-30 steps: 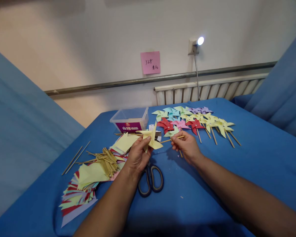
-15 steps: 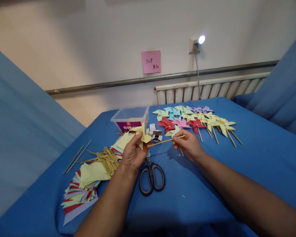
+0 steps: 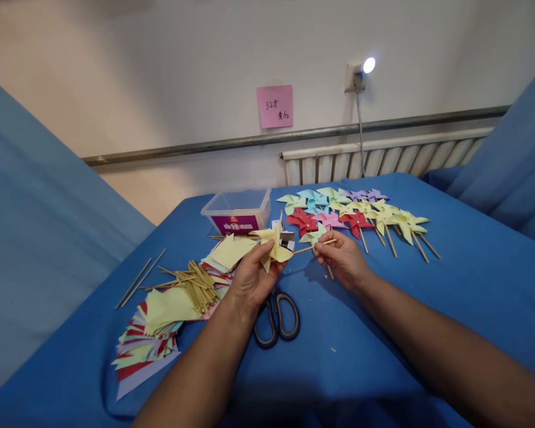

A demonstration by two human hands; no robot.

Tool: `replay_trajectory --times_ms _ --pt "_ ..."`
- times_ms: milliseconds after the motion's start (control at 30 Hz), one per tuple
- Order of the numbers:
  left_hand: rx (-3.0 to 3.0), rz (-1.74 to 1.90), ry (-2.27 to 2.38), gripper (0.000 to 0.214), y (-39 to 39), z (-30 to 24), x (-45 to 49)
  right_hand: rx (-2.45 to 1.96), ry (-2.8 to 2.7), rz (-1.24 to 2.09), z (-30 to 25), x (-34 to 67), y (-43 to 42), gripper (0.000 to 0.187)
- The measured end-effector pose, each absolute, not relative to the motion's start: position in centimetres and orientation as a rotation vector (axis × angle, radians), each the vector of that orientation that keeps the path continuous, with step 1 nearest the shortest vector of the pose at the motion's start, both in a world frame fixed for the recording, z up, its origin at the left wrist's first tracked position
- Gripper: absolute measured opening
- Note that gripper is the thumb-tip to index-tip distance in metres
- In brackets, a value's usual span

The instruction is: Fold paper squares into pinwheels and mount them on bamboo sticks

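Between the thumb and fingers of my left hand (image 3: 255,274) is a pale yellow paper pinwheel (image 3: 274,245), its blades folded up. My right hand (image 3: 341,257) pinches a thin wooden stick (image 3: 310,248) whose left end meets the back of the pinwheel; whether they are joined is hidden. Scissors (image 3: 288,318) lie below my left hand, their blades covered by it. Just behind the pinwheel sits a small open box (image 3: 288,241), partly hidden. A pale green pinwheel (image 3: 312,235) lies just beyond my right hand.
Finished pinwheels, several red ones (image 3: 302,221) and yellow ones among them, lie at the back right. Left of my hands are a pile of sticks (image 3: 200,285), fanned coloured paper (image 3: 145,351) and two loose rods (image 3: 134,282). A clear plastic tub (image 3: 237,205) stands behind.
My left hand has moved right with the yellow pinwheel, closer to my right hand. Less of the stick shows between them, and the scissors' upper part is now covered.
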State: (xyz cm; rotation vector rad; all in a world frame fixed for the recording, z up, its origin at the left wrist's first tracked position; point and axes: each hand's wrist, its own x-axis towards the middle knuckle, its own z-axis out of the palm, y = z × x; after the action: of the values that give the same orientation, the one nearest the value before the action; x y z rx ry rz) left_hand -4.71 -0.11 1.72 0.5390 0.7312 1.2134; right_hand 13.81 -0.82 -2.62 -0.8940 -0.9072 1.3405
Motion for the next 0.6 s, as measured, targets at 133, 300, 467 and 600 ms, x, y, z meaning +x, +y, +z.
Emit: replay_trajectory --times_ms 133,300,467,600 --pt "0.58 1.151 0.806 0.017 -0.31 1.35 -4.76 -0.837 -0.902 1.361 -2.54 13.98 -0.77 0.032" --pt "0.604 1.137 0.816 0.014 -0.4 1.12 -4.7 -0.832 -0.891 1.347 -2.63 13.68 -0.78 0.03" --pt "0.617 1.099 0.774 0.018 -0.24 1.0 -4.67 -0.824 -0.965 1.343 -2.6 13.29 -1.09 0.03" --pt "0.671 1.101 0.737 0.019 -0.22 0.98 -4.66 -0.817 -1.023 1.399 -2.56 13.05 -1.2 0.033"
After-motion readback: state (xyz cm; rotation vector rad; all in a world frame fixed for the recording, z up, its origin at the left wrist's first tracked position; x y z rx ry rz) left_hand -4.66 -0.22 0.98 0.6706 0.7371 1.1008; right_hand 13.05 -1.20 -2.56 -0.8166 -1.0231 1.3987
